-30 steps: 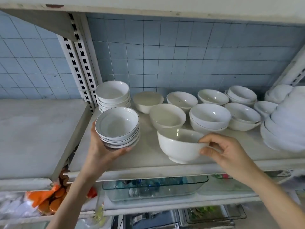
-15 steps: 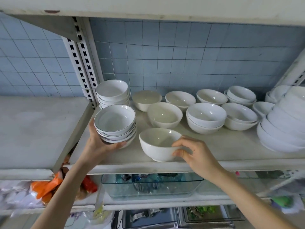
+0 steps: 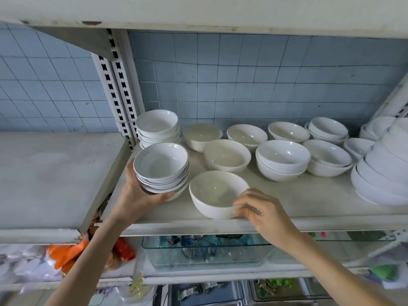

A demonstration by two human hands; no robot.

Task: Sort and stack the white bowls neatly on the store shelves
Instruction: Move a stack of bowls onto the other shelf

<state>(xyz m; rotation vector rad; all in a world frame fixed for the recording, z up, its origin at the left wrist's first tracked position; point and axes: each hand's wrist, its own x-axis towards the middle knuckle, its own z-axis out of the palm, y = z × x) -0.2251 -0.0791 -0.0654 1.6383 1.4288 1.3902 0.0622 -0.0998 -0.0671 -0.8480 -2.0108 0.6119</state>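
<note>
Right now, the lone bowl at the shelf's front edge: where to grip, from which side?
Its near right rim, coming from the front. The lone bowl stands upright, mouth open, so the rim takes a pinch. The stack in the left hand crowds its left, other bowls stand behind; the right hand grips there.

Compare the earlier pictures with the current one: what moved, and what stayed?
The right hand, still gripping the single bowl by its rim, slid it left along the shelf front, next to the dark-rimmed stack. The left hand still holds that stack; the other bowls stayed.
</note>
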